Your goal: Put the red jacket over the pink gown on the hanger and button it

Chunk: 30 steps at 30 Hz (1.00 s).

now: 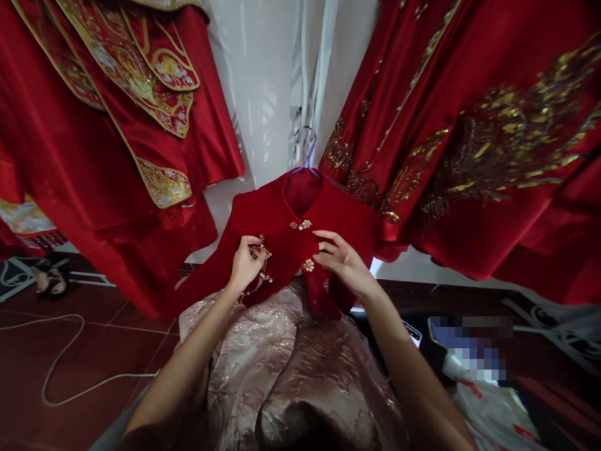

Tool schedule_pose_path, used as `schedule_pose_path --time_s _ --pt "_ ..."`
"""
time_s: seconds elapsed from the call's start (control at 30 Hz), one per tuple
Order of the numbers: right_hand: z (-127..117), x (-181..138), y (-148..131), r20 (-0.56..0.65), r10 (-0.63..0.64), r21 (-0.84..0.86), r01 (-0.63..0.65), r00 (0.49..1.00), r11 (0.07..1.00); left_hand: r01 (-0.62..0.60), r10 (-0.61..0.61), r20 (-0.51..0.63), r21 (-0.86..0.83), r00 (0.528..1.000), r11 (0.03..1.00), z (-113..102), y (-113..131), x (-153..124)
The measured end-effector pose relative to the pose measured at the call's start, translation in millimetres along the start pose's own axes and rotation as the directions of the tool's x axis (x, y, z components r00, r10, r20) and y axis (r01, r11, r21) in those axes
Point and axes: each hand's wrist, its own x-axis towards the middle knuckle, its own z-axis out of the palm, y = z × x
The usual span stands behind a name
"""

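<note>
Jacket (267, 216) over patterned skirt (253, 351), red gowns (211, 138), white wall (253, 75); tiled floor (107, 357)

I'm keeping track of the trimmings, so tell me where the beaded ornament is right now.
In the head view, the beaded ornament is left of centre, in the fingers of the left hand, over the red jacket's front.

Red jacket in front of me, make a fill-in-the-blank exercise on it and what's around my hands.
1. The left hand pinches the beaded ornament, while the flower-shaped fastener is nearer the ____ hand.
2. A purple ____ shows at the top of the red jacket.
3. The pale cable lies on the tiled ____.

Missing words: right; hanger; floor.
</note>
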Motion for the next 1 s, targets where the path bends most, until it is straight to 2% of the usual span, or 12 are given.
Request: schedule_pose_path --time_s 0.13,0.3,0.5,0.67,0.8,0.93,1.0 --pt "21.4 12.5 11.7 -0.090 -0.051 -0.017 0.049 0.995 0.999 -0.034 0.038 -0.049 0.063 0.998 0.997 1.3 -3.3 3.6" --pt "35.6 23.5 19.4 -0.114 -0.076 -0.053 0.071 0.991 0.996 -0.056 0.049 0.080 0.080 0.996 0.995 -3.1 -12.2 14.0" --pt "39.4 27.1 24.4 -0.134 -0.101 -0.112 0.087 0.986 0.990 -0.076 0.071 0.043 0.132 0.997 0.988 -7.7 -16.4 20.5" --pt "37.7 26.8 28.2 -0.131 -0.113 -0.118 0.097 0.985 0.988 -0.212 0.197 0.090 0.211 0.976 0.954 -13.7 -14.1 24.9" --pt "36.1 27.0 30.4 -0.121 -0.112 -0.114 0.098 0.986 0.989 -0.209 0.180 0.139 0.243 0.974 0.947 -17.4 -19.5 29.7" --pt "37.0 27.2 32.1 -0.124 -0.119 -0.108 0.106 0.985 0.989 -0.209 0.126 0.266 0.315 0.956 0.926 -16.3 -25.6 32.7" --pt "37.1 26.7 32.4 -0.125 -0.115 -0.122 0.100 0.985 0.987 -0.206 0.113 0.281 0.329 0.953 0.921 -15.8 -26.4 32.9"
